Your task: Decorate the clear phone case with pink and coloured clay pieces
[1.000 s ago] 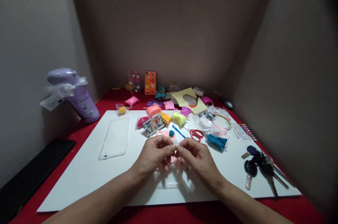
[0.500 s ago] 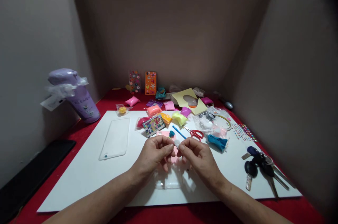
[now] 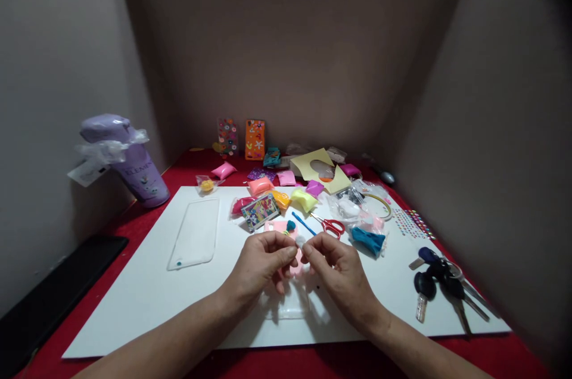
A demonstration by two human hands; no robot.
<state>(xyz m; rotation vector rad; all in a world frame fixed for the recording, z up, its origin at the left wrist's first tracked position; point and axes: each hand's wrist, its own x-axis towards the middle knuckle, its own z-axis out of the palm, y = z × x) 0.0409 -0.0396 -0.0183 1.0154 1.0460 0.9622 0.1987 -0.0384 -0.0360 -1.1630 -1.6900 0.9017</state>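
My left hand [image 3: 266, 260] and my right hand [image 3: 337, 263] meet above the middle of the white board, fingertips nearly touching. Between them they pinch a small white piece [image 3: 300, 241] that looks like soft clay; the fingers hide part of it. Below lies a clear phone case [image 3: 292, 307] with pink clay [image 3: 276, 226] over its upper part, partly covered by my hands. On the pink sits a small teal lump [image 3: 291, 226]. Just beyond my right hand are a blue stick-like tool [image 3: 303, 223] and red-handled scissors [image 3: 333, 227].
A second clear case [image 3: 195, 235] lies left on the white board [image 3: 134, 307]. Keys [image 3: 440, 283] and sticker gems [image 3: 413, 224] are at right. Several clay packets, including a blue one [image 3: 367, 241], cluster behind my hands. A purple wrapped tumbler [image 3: 143, 173] stands at far left.
Both hands stay nearly in place, still pinching the white piece. The fingertips shift slightly around it, and my right hand moves a little to the right.
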